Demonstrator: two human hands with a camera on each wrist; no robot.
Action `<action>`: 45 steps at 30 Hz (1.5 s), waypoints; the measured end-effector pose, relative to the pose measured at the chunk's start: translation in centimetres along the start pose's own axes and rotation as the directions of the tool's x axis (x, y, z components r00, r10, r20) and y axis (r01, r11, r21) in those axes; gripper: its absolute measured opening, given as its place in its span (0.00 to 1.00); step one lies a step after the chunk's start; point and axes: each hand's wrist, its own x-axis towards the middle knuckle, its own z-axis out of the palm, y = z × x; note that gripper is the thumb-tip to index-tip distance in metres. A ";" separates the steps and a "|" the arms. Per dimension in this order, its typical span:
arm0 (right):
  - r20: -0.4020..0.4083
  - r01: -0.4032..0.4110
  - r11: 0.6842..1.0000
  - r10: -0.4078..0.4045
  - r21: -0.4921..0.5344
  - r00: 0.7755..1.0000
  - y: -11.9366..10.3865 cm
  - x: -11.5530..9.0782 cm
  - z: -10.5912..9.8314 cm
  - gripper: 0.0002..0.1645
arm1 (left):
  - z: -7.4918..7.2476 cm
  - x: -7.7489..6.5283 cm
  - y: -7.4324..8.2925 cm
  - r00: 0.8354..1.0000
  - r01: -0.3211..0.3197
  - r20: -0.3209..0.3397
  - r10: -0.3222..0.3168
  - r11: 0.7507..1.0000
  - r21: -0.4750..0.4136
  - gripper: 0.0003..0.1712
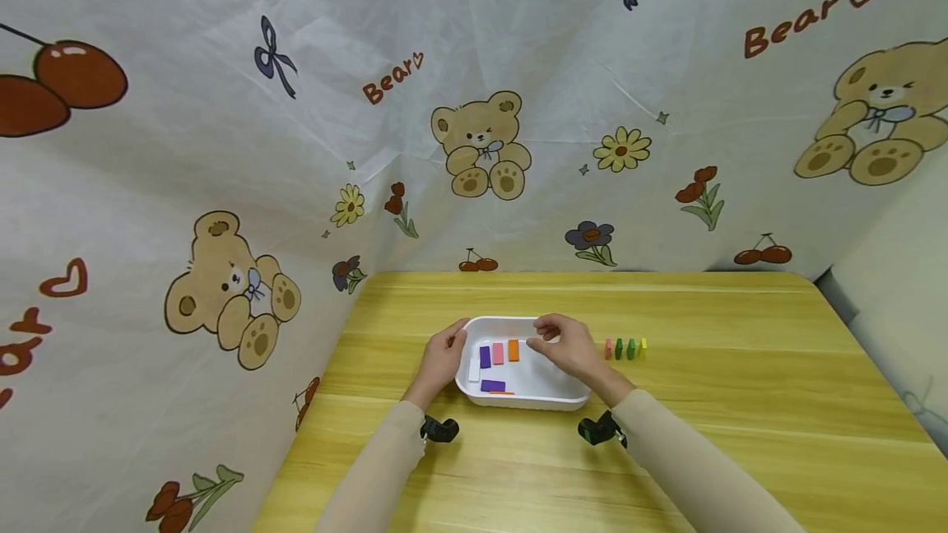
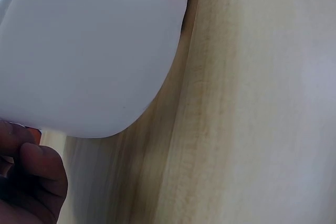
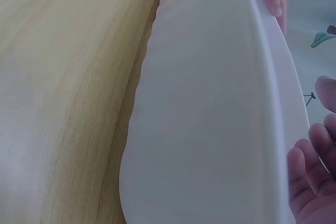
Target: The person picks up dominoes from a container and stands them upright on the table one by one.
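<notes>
A white plastic tray lies on the table in front of me. Its left rim is gripped by my left hand; in the left wrist view, curled fingers show at the tray's edge. Over the right part of the tray is my right hand, thumb and fingers apart with nothing seen between them. Inside the tray stand a purple block, a pink block and an orange block. A white block is at the left, and another purple block lies near the front wall beside an orange edge.
Right of the tray, a row of small upright blocks stands on the wooden table: a pink one, two green ones and a yellow one. A bear-printed cloth hangs behind and to the left.
</notes>
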 end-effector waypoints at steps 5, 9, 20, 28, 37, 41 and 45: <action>0.018 -0.005 0.999 0.005 -0.038 1.000 -0.1 0.4 0.6 0.25 | 0.0 0.1 -0.1 1.000 0.000 -0.004 0.001 1.000 0.010 0.22; 0.026 0.015 0.998 -0.014 -0.058 1.000 -0.2 0.7 1.1 0.25 | -0.2 0.2 -0.1 1.000 -0.007 -0.008 0.007 1.000 0.011 0.22; 0.043 -0.049 0.996 0.052 -0.073 0.998 0.2 1.1 2.6 0.26 | 0.3 0.4 -0.1 0.999 0.023 0.022 -0.023 1.000 -0.003 0.23; 0.048 -0.050 0.994 0.055 -0.100 0.997 0.4 1.5 4.0 0.28 | 0.1 0.3 0.2 1.000 0.012 0.016 -0.012 1.000 0.003 0.23; 0.055 -0.003 0.987 0.012 -0.164 0.998 0.4 1.8 4.7 0.31 | 0.0 0.1 0.3 1.000 0.019 0.018 -0.019 1.000 0.005 0.23; 0.063 0.010 0.985 0.001 -0.170 0.998 0.2 2.0 4.9 0.29 | 0.0 0.1 0.2 1.000 0.016 0.006 -0.016 1.000 0.008 0.23; 0.068 0.030 0.981 -0.017 -0.190 0.998 0.2 2.2 5.3 0.29 | -0.2 0.1 0.2 1.000 0.009 -0.006 -0.009 1.000 0.018 0.22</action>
